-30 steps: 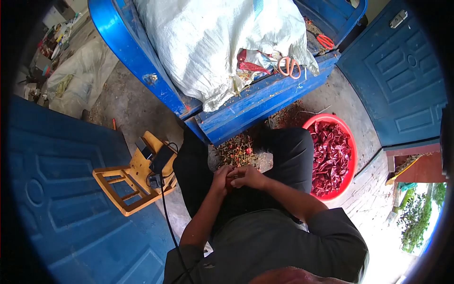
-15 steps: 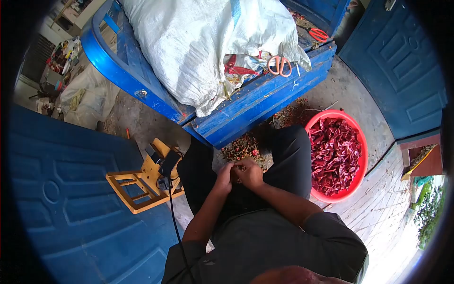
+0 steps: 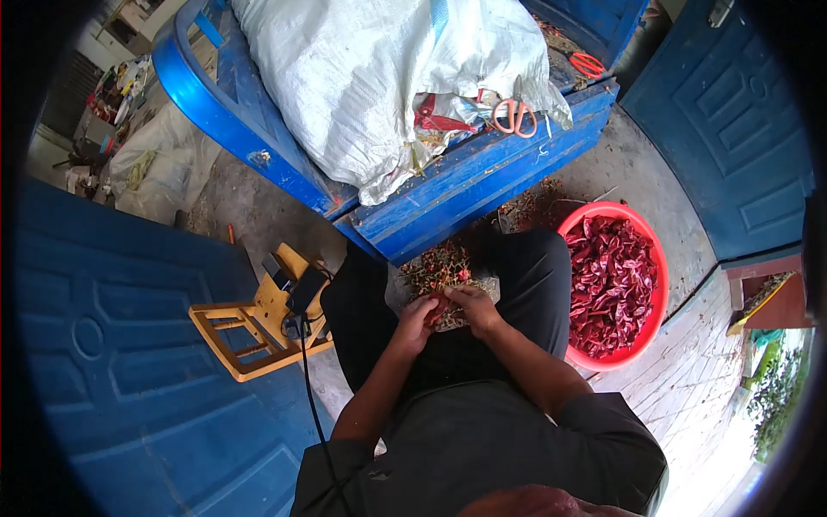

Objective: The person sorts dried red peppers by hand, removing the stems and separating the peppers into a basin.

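My left hand (image 3: 417, 322) and my right hand (image 3: 475, 309) meet above my lap, between my knees. A small red piece, likely dried chili (image 3: 438, 308), sits between them, with the fingers of both hands closed on it. Just beyond the hands, a pile of stems and red scraps (image 3: 435, 269) lies between my legs. To the right of my knee stands a round red tub (image 3: 662, 284) holding many dark red dried chilies (image 3: 610, 284).
A large white woven sack (image 3: 345, 77) lies on a blue cart (image 3: 482, 194) ahead, with pink-handled scissors (image 3: 514, 117) and red-handled scissors (image 3: 587, 65). At left are a wooden chair (image 3: 250, 340) with a black cable and a blue door (image 3: 129, 345).
Both hands have moved slightly forward and a little apart, and the red piece between them now shows. The view has shifted slightly.
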The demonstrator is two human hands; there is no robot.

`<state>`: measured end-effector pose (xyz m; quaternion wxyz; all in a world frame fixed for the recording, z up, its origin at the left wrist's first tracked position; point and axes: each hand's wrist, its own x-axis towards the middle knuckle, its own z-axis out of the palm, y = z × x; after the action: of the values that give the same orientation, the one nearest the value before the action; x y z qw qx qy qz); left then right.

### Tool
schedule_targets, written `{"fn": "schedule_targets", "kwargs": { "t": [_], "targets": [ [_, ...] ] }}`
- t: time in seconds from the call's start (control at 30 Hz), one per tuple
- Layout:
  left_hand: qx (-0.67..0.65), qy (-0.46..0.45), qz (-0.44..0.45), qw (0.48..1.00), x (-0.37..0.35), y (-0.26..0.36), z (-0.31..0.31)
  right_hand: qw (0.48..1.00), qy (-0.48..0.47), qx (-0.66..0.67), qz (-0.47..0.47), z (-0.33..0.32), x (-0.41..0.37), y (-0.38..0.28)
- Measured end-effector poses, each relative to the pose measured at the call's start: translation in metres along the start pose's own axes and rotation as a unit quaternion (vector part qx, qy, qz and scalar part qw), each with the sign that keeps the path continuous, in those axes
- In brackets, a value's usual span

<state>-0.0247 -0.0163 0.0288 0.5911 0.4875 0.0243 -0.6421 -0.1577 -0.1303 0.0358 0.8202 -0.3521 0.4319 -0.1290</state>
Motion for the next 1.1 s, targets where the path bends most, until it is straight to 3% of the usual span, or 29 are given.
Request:
{"fn": "schedule_targets", "kwargs": {
  "t": [0.03, 0.07, 0.1, 0.13, 0.3, 0.37, 0.4, 0.47, 0.53, 0.63, 0.7, 0.77, 0.8, 0.87, 0.97, 1.03, 1.07, 1.1],
  "targets": [
    [0.001, -0.006, 0.007, 1.0, 0.001, -0.002, -0.003, 0.997, 0.018, -0.041, -0.063, 0.003, -0.001, -0.002],
    [-0.005, -0.004, 0.005, 1.0, 0.003, -0.004, -0.006, 0.997, 0.018, -0.044, -0.058, 0.006, -0.003, -0.004],
    [-0.023, 0.002, 0.005, 1.0, 0.003, -0.001, -0.004, 0.944, 0.043, -0.199, -0.258, 0.011, -0.007, -0.01],
    [-0.041, 0.006, 0.003, 0.999, 0.004, -0.003, -0.003, 0.828, 0.064, -0.34, -0.441, 0.016, -0.011, -0.015],
    [-0.065, -0.033, 0.0, 0.997, 0.016, -0.01, -0.025, 0.854, 0.029, -0.366, -0.368, 0.024, -0.013, -0.009],
    [-0.074, -0.031, -0.005, 0.997, 0.018, -0.009, -0.028, 0.923, -0.016, -0.234, -0.306, 0.016, 0.002, 0.002],
    [-0.071, -0.029, 0.004, 0.997, 0.018, -0.01, -0.03, 0.923, -0.016, -0.236, -0.302, 0.013, 0.004, 0.001],
    [-0.071, -0.027, 0.007, 0.997, 0.017, -0.014, -0.03, 0.99, -0.018, -0.111, -0.082, 0.006, 0.008, -0.002],
    [-0.062, -0.007, 0.003, 0.998, 0.019, -0.009, -0.025, 0.993, -0.002, -0.082, -0.086, 0.01, 0.012, -0.002],
    [-0.05, -0.007, 0.009, 0.999, 0.026, -0.007, -0.023, 0.972, 0.075, -0.182, -0.126, 0.002, 0.025, 0.005],
    [-0.041, -0.01, 0.034, 0.999, 0.028, -0.005, -0.02, 0.994, 0.104, -0.029, -0.033, -0.005, 0.036, 0.008],
    [-0.08, -0.015, 0.025, 0.996, 0.035, -0.007, -0.029, 0.99, 0.091, 0.106, -0.031, -0.028, 0.055, 0.017],
    [-0.081, -0.001, 0.004, 0.997, 0.031, -0.008, -0.032, 0.99, 0.062, 0.13, -0.001, -0.04, 0.063, 0.014],
    [-0.112, -0.004, 0.046, 0.993, 0.028, 0.001, -0.032, 0.987, 0.05, 0.156, -0.003, -0.034, 0.051, -0.009],
    [-0.12, 0.014, 0.03, 0.992, 0.025, -0.002, -0.034, 0.994, 0.074, 0.084, 0.0, -0.033, 0.048, -0.015],
    [-0.127, 0.007, 0.022, 0.992, 0.025, 0.002, -0.029, 0.984, 0.064, -0.154, -0.062, -0.037, 0.046, -0.013],
    [-0.132, -0.004, 0.019, 0.991, 0.025, 0.005, -0.027, 0.984, 0.063, -0.152, -0.061, -0.043, 0.05, -0.004],
    [-0.13, -0.002, 0.018, 0.991, 0.026, 0.005, -0.027, 0.943, 0.097, -0.276, -0.158, -0.043, 0.053, 0.002]
  ]
}}
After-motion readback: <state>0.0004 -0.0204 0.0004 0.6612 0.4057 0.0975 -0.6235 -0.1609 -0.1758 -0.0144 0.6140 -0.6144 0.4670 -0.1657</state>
